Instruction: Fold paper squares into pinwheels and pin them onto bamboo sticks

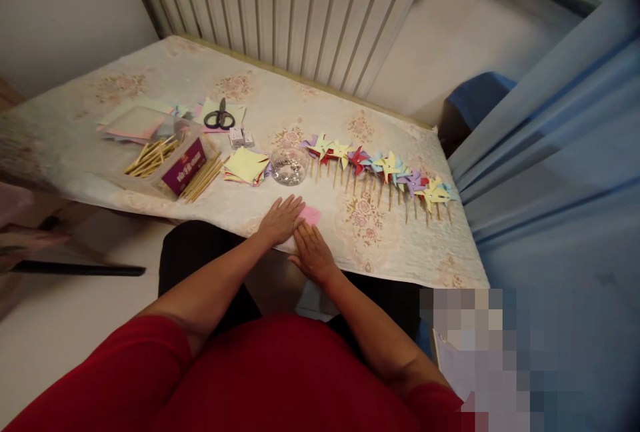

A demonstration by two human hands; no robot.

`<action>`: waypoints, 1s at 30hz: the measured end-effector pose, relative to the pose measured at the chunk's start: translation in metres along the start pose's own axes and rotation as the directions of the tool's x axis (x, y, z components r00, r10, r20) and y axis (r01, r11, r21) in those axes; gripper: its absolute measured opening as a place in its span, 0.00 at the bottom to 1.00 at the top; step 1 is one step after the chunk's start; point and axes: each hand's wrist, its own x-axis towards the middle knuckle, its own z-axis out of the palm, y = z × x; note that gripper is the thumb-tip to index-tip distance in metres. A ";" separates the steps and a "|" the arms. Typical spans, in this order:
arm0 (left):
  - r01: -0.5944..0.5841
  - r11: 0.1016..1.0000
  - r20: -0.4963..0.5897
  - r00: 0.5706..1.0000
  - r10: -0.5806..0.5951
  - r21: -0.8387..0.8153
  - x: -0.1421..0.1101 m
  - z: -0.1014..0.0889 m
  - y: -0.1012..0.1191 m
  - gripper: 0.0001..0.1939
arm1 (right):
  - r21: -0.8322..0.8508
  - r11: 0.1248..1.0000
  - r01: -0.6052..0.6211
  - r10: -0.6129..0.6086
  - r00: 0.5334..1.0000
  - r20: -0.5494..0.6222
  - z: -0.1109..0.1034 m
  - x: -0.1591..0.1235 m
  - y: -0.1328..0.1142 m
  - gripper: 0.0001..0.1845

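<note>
A small pink paper square (311, 215) lies on the table near its front edge. My left hand (281, 219) rests flat on the paper's left part, fingers stretched out. My right hand (314, 255) lies flat just below it, its fingertips touching the paper's lower edge. Both hands press down on the paper and hold nothing else. Most of the paper is hidden under my fingers.
A row of several colourful pinwheels on sticks (380, 169) lies at the right. A clear bowl of shiny bits (289, 165), a yellow paper stack (246, 165), wooden sticks in a tray (153, 157) and scissors (220, 117) stand behind. A radiator (300, 12) backs the cloth-covered table (75, 125).
</note>
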 end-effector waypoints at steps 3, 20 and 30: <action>0.025 1.000 -0.002 1.000 -0.025 0.005 -0.003 -0.002 -0.004 0.29 | -0.005 1.000 -0.004 0.004 1.000 -0.004 0.001 -0.001 0.000 0.45; 0.039 0.999 0.005 0.999 -0.040 0.009 -0.006 -0.007 -0.006 0.28 | 0.006 0.998 -0.068 0.068 0.997 -0.035 0.005 -0.029 -0.007 0.40; 0.040 0.999 -0.010 0.999 -0.040 0.021 -0.014 0.002 -0.014 0.29 | -0.009 0.994 -0.107 0.106 0.994 -0.030 0.004 -0.046 -0.010 0.37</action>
